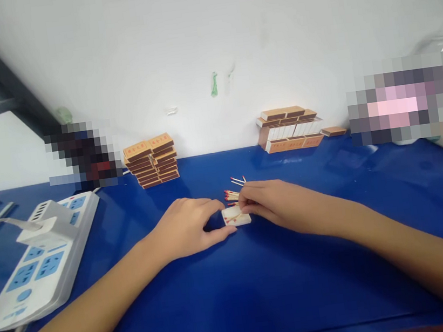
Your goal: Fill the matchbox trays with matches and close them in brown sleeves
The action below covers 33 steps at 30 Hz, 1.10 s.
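Note:
A small white matchbox tray (237, 221) lies on the blue table with a few red-headed matches in it. My left hand (191, 225) steadies the tray from the left, thumb at its near edge and forefinger at its far corner. Over the tray's right end, my right hand (269, 200) is closed in a pinch on a match (236, 216), whose stick slants into the tray. Just beyond, a small pile of loose matches (231, 194) rests on the table, partly hidden by my right fingers. Two more loose matches (236, 181) lie farther back.
Stacked matchboxes (151, 161) stand at the back left against the wall. Another stack of matchboxes (290, 129) is at the back right, beside a single matchbox (333, 131). A white power strip (50, 264) with a plugged-in charger occupies the left. Blurred-out items sit at both back corners.

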### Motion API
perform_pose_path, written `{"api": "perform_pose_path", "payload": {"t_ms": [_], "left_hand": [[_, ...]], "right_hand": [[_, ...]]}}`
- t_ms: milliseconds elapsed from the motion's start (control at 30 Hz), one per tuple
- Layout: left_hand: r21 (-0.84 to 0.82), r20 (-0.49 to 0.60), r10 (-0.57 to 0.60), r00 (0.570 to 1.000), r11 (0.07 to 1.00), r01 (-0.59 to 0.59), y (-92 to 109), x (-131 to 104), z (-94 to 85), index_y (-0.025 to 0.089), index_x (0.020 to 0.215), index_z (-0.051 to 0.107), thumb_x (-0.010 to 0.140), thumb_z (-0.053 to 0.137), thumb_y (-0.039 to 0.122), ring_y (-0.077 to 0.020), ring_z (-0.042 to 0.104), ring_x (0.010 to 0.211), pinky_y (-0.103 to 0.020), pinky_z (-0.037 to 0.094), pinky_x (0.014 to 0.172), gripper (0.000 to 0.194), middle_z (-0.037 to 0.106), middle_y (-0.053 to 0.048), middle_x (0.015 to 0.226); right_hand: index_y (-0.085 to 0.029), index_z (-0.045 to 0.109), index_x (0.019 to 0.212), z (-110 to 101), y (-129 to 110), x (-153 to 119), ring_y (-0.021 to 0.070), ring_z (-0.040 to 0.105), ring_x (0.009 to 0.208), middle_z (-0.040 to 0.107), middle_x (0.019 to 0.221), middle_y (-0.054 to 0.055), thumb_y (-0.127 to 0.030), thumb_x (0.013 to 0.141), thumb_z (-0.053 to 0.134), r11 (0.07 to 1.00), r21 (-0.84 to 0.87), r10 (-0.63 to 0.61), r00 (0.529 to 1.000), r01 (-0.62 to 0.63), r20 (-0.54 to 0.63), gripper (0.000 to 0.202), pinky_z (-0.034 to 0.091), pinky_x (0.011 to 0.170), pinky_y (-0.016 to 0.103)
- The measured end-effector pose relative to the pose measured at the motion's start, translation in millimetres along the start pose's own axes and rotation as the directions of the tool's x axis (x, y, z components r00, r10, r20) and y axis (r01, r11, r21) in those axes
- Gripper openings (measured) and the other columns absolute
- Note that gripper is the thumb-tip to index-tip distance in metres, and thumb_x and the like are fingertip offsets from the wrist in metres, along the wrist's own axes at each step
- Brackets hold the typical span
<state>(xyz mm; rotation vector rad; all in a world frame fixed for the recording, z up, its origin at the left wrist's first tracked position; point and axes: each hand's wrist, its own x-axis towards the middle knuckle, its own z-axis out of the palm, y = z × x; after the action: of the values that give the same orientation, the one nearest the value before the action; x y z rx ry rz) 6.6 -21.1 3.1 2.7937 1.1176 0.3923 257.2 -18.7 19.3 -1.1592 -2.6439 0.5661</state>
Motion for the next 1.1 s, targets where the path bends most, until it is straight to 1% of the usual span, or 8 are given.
{"api": "perform_pose_path", "payload": {"t_ms": [267,367,433,533,633,767,900,1100], "left_hand": [[-0.011,0.010,-0.006,1.000,1.000,0.006,1,1,-0.1,0.020,0.102,0.073,0.095,0.064,0.052,-0.0131,0.057,0.060,-0.027,0.033,0.056,0.035,0.065,0.001,0.073],[-0.011,0.007,-0.003,1.000,1.000,0.003,1,1,-0.2,0.020,0.105,0.073,0.094,0.065,0.052,-0.0127,0.057,0.060,-0.027,0.034,0.056,0.035,0.066,0.002,0.074],[-0.015,0.009,-0.008,1.000,1.000,0.008,2,0,-1.0,0.020,0.105,0.073,0.094,0.066,0.052,-0.0126,0.058,0.061,-0.027,0.034,0.057,0.035,0.066,0.002,0.074],[-0.029,0.015,-0.006,1.000,1.000,0.007,3,0,-2.5,0.021,0.103,0.073,0.093,0.066,0.052,-0.0123,0.057,0.060,-0.027,0.034,0.056,0.033,0.065,0.003,0.073],[-0.050,0.016,0.014,1.000,0.999,-0.013,4,0,-3.0,0.021,0.101,0.073,0.091,0.068,0.050,-0.0119,0.057,0.059,-0.026,0.035,0.056,0.031,0.066,0.003,0.073],[-0.065,0.016,0.036,0.999,0.997,-0.035,6,0,-2.6,0.021,0.102,0.073,0.090,0.069,0.049,-0.0118,0.057,0.059,-0.026,0.035,0.057,0.030,0.066,0.003,0.073],[-0.054,0.015,0.033,0.999,0.998,-0.032,5,0,-2.8,0.021,0.101,0.073,0.091,0.069,0.048,-0.0120,0.057,0.058,-0.026,0.034,0.056,0.030,0.065,0.003,0.072],[-0.045,0.012,0.020,1.000,0.999,-0.020,3,0,-2.6,0.021,0.100,0.072,0.091,0.069,0.049,-0.0119,0.056,0.058,-0.027,0.033,0.056,0.030,0.064,0.003,0.071]], "right_hand": [[-0.020,0.062,0.089,16,-3,3,0.0159,0.060,0.079,0.068,0.090,0.003,-0.027,0.104,0.052,0.997,0.013,-0.079,0.989,0.081,-0.128,0.019,0.041,0.072,0.028],[-0.020,0.062,0.089,13,9,6,0.0157,0.058,0.076,0.067,0.089,0.003,-0.029,0.104,0.053,0.999,-0.049,-0.020,0.973,0.009,-0.229,0.020,0.039,0.069,0.028],[-0.020,0.061,0.088,8,18,6,0.0153,0.056,0.074,0.066,0.089,0.003,-0.031,0.102,0.055,0.995,-0.083,0.032,0.966,-0.056,-0.257,0.019,0.038,0.067,0.028],[-0.020,0.062,0.088,-1,26,4,0.0154,0.057,0.074,0.067,0.088,0.003,-0.033,0.099,0.060,0.990,-0.094,0.081,0.974,-0.103,-0.210,0.017,0.037,0.066,0.028],[-0.021,0.064,0.091,-4,25,2,0.0157,0.057,0.075,0.067,0.088,0.002,-0.038,0.097,0.064,0.994,-0.060,0.076,0.984,-0.087,-0.162,0.018,0.038,0.066,0.028],[-0.021,0.063,0.087,2,19,5,0.0154,0.058,0.077,0.066,0.088,0.002,-0.036,0.099,0.061,0.999,0.010,0.035,0.993,-0.035,-0.110,0.020,0.039,0.068,0.028],[-0.020,0.060,0.088,8,18,6,0.0164,0.059,0.080,0.067,0.092,0.004,-0.031,0.102,0.056,0.997,0.038,0.077,0.995,-0.074,-0.066,0.018,0.040,0.069,0.029],[-0.020,0.060,0.096,5,24,4,0.0192,0.061,0.082,0.067,0.100,0.007,-0.033,0.105,0.049,0.990,-0.051,0.128,0.992,-0.129,-0.015,0.020,0.041,0.071,0.031]]}}
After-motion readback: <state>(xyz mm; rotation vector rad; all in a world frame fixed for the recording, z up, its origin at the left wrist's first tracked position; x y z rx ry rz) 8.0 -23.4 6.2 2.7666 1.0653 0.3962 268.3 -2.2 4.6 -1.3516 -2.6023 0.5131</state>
